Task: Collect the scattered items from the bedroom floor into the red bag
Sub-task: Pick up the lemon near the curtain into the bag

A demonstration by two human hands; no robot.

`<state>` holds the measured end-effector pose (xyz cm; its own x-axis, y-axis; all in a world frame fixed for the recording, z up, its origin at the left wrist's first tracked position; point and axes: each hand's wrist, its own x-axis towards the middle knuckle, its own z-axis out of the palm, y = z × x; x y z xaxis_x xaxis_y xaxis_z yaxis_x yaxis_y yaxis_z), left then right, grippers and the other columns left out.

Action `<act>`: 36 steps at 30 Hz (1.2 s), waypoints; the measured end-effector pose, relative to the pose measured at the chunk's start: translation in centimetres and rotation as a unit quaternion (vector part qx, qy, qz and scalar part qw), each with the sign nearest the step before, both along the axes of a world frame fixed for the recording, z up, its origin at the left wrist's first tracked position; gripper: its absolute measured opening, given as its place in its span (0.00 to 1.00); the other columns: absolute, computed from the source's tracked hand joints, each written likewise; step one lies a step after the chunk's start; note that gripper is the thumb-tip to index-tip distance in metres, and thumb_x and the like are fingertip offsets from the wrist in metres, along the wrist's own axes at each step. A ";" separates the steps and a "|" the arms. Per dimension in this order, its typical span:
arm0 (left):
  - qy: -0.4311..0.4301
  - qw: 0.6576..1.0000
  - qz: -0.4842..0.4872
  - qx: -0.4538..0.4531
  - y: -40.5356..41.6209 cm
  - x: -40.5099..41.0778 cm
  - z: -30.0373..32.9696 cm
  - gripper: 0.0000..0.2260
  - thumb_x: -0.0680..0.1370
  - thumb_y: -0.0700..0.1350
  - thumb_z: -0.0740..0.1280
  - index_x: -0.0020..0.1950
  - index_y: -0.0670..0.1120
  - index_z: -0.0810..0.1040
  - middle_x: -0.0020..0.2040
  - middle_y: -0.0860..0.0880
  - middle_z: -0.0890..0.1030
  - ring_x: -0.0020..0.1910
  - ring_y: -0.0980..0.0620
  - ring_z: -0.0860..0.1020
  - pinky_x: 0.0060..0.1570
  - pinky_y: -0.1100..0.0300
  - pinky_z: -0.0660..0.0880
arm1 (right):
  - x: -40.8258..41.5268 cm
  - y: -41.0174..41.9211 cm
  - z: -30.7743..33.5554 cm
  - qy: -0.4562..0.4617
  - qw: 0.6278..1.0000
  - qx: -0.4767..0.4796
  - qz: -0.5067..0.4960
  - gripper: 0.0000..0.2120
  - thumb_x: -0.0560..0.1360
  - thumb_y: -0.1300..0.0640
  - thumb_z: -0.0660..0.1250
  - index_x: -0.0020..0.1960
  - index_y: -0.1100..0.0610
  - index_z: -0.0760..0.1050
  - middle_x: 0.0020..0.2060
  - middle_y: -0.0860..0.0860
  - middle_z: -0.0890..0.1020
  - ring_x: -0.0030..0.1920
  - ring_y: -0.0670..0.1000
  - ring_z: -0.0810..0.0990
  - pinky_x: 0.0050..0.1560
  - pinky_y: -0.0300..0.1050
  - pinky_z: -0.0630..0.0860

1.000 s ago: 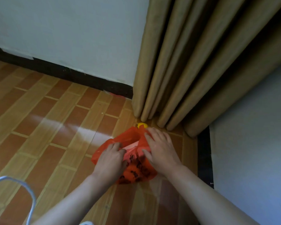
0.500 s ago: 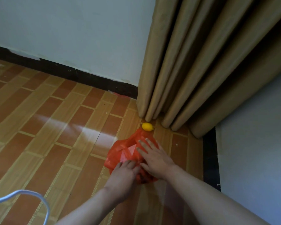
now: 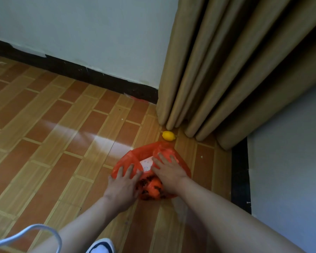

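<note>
Two hands pressing flat, fingers spread, on red bag [image 3: 150,172] on floor [image 3: 62,143]: left hand [image 3: 123,187], right hand [image 3: 169,170]. Lemon [image 3: 168,136] just beyond, by curtain [image 3: 217,79]. Thin, soft, slippery plastic, likely light; best gripped at rim.

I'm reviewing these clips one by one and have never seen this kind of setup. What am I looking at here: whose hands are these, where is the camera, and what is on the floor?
There is no machine here: a person wears one wide-angle camera on the head, looking forward and down, so you see their own two bare arms. The left hand and right hand both lie with spread fingers on a crumpled red bag that sits on the wood-patterned floor. Something white shows at the bag's mouth; what it is cannot be told. A yellow lemon lies on the floor just beyond the bag, not in it, near the foot of the tan curtain. A white cable loops in at the bottom left.
</note>
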<state>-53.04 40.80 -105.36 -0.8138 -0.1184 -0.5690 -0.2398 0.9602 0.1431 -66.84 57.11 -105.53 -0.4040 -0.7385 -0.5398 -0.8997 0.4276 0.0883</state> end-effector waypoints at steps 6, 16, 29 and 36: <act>-0.025 0.999 -0.007 -0.026 0.2 -0.1 -0.5 0.31 0.84 0.65 0.51 0.85 0.57 0.49 0.85 0.44 0.48 0.83 0.35 0.48 0.77 0.31 0.55 | -2.4 4.0 2.4 -0.096 0.985 -0.004 -0.142 0.22 0.77 0.43 0.65 0.64 0.54 0.79 0.69 0.56 0.72 0.73 0.59 0.68 0.73 0.52 0.64; 0.125 0.991 -0.042 -0.014 0.3 0.1 -0.1 0.28 0.80 0.64 0.46 0.57 0.53 0.82 0.60 0.50 0.79 0.64 0.45 0.75 0.68 0.42 0.68 | -4.0 6.4 3.2 -0.118 0.956 0.027 -0.268 0.22 0.71 0.40 0.69 0.61 0.49 0.79 0.63 0.54 0.80 0.67 0.59 0.76 0.72 0.59 0.68; 0.066 0.986 -0.154 0.024 -1.0 -5.2 -0.1 0.35 0.82 0.62 0.59 0.85 0.55 0.49 0.86 0.50 0.48 0.84 0.42 0.47 0.79 0.36 0.55 | 0.7 1.7 1.3 -0.092 0.993 -0.039 -0.055 0.30 0.77 0.51 0.64 0.77 0.55 0.66 0.78 0.55 0.65 0.80 0.58 0.60 0.77 0.62 0.57; 0.052 0.989 -0.132 0.029 1.2 -4.8 -2.6 0.37 0.81 0.70 0.55 0.85 0.57 0.46 0.86 0.49 0.44 0.84 0.42 0.42 0.79 0.32 0.47 | 1.6 7.3 2.3 -0.161 0.978 0.120 -0.054 0.34 0.79 0.45 0.66 0.81 0.50 0.59 0.77 0.54 0.67 0.75 0.60 0.68 0.73 0.63 0.64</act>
<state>-57.81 42.00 -107.99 -0.8665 0.1374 -0.4799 0.0381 0.9768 0.2109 -65.22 64.37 -103.25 -0.2532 -0.5378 -0.8041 -0.8483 0.5230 -0.0826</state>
